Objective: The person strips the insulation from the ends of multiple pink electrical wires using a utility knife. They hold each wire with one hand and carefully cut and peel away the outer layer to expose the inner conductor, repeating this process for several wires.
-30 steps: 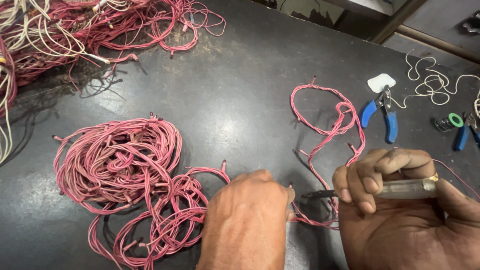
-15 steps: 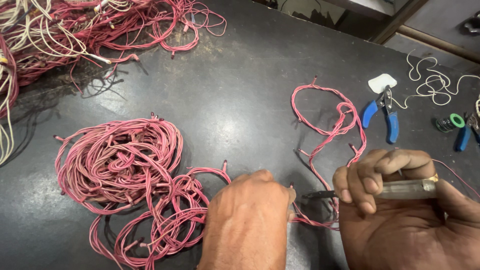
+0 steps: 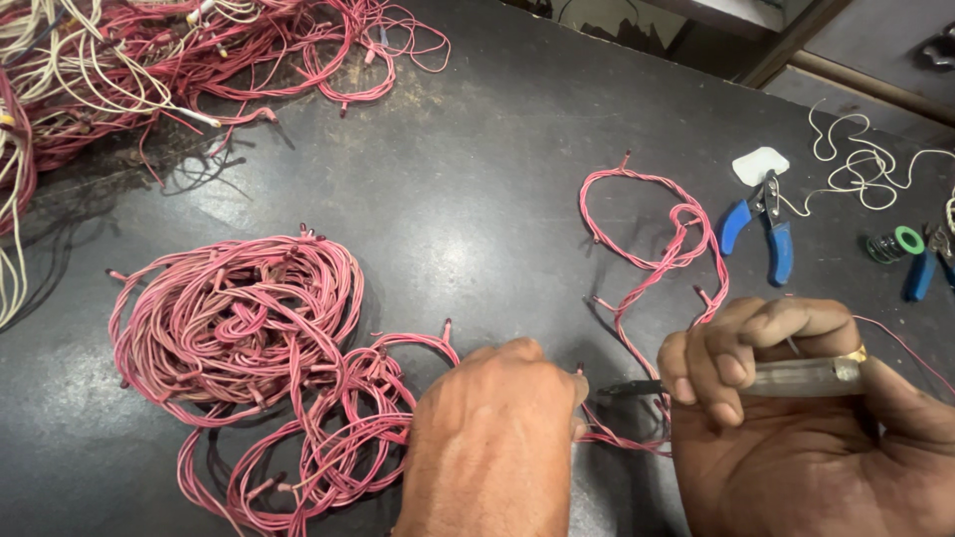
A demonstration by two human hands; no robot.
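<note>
My left hand [image 3: 492,443] rests fist-down on the dark table [image 3: 477,189], pinching the end of a twisted red wire [image 3: 652,264] near its fingertips. My right hand [image 3: 796,428] grips a clear-handled tool [image 3: 796,376] whose dark tip [image 3: 627,389] points left toward the wire end by my left fingers. The twisted wire loops away up the table from both hands. A loose coil of pink-red wires [image 3: 249,348] lies just left of my left hand.
A large tangle of red and white wires [image 3: 149,70] fills the far left corner. Blue-handled pliers [image 3: 761,234] and a white scrap [image 3: 760,164] lie at right, with white string [image 3: 865,169], a green-ringed spool [image 3: 893,243] and another blue tool [image 3: 925,268] beyond.
</note>
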